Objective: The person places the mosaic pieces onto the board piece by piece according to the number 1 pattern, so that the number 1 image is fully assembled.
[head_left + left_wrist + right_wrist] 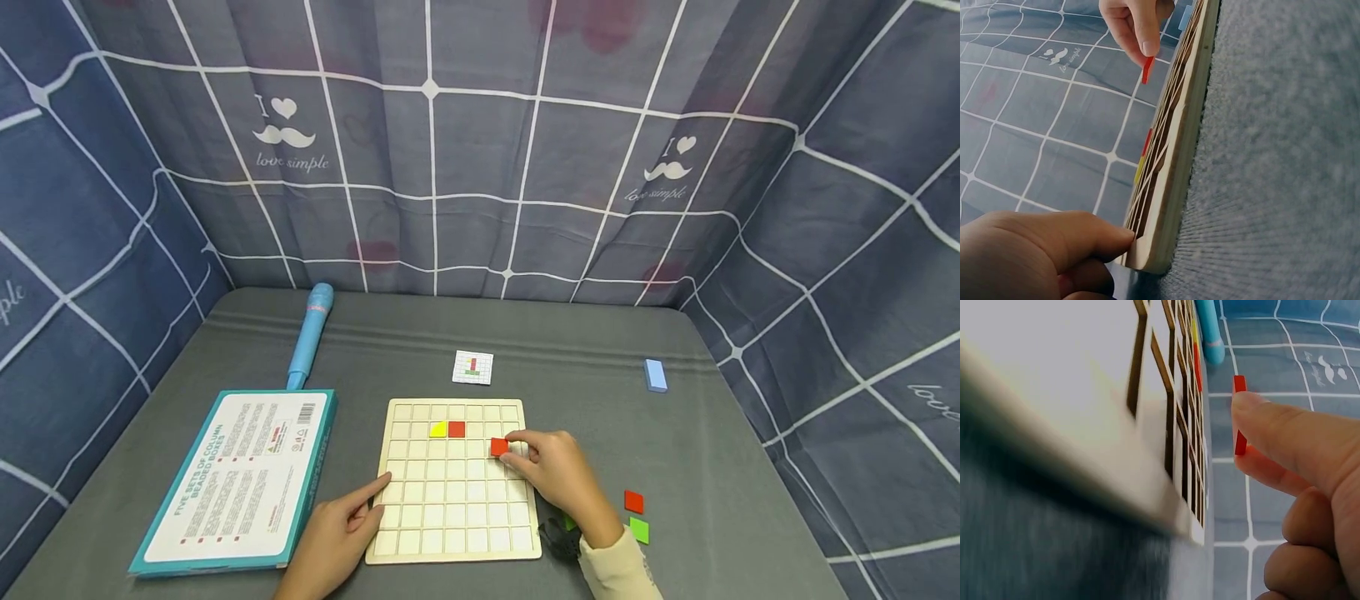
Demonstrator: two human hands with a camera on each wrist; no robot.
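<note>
A pale wooden grid board (446, 517) lies on the grey table. In its second row from the far side sit a yellow tile (438, 429) and, beside it, a red tile (457, 429). Between thumb and forefinger, my right hand (553, 467) pinches another square red tile (498, 447) over the board's right part; the right wrist view shows this tile (1240, 415) edge-on, clear of the grid. My left hand (341, 525) rests at the left edge of the board, its forefinger stretched onto the rim and its thumb nearer me.
Behind the board lies a small pattern card (472, 367). A teal-edged box (240, 483) and a blue stick-like object (311, 333) occupy the left. To the right are a loose red tile (633, 502), a green tile (639, 530) and a light-blue block (656, 376).
</note>
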